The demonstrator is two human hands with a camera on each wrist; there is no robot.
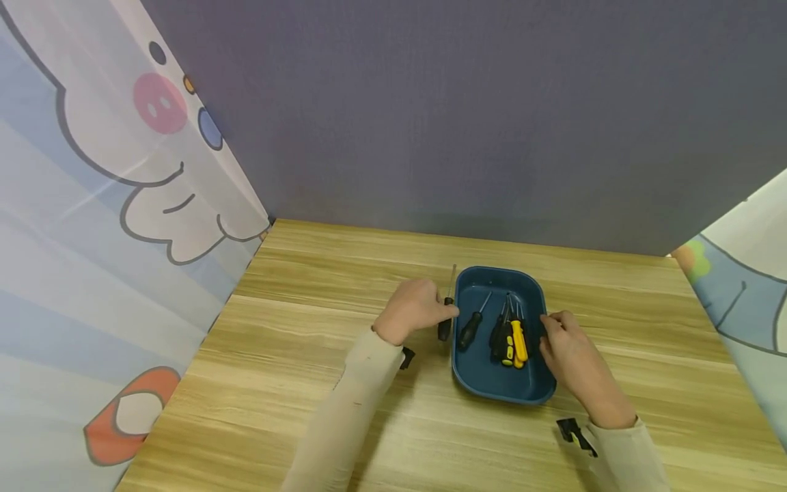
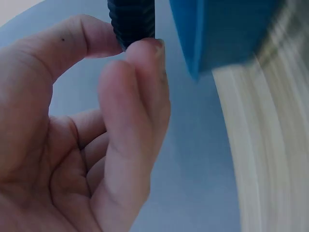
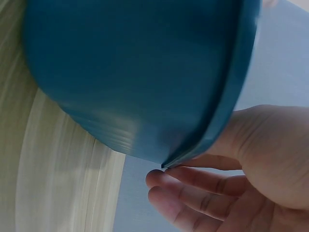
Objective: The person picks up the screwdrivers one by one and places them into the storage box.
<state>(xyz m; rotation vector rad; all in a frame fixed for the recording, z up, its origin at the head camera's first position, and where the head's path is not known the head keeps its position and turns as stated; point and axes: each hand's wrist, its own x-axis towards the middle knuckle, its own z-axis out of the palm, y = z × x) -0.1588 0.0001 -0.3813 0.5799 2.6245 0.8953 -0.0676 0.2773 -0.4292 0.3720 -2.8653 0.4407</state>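
My left hand (image 1: 418, 311) pinches the black handle of a screwdriver (image 1: 445, 329) just outside the left rim of a blue plastic basin (image 1: 492, 395). The screwdriver's shaft points toward the back wall. Close up in the left wrist view, thumb and fingertips meet on its ribbed handle (image 2: 133, 19). On the basin's right side, my right hand (image 1: 574, 359) holds the rim between thumb and fingers, as the right wrist view also shows. Inside the basin lie a black screwdriver (image 1: 470, 331) on the left and a cluster of black and yellow screwdrivers (image 1: 518, 342) on the right.
The basin stands on a wood-grain table (image 1: 295, 342). A grey wall panel (image 1: 467, 123) rises at the table's back edge. Cartoon-printed curtains hang on the left (image 1: 111, 225) and on the right. Black straps with small mounts are on both wrists.
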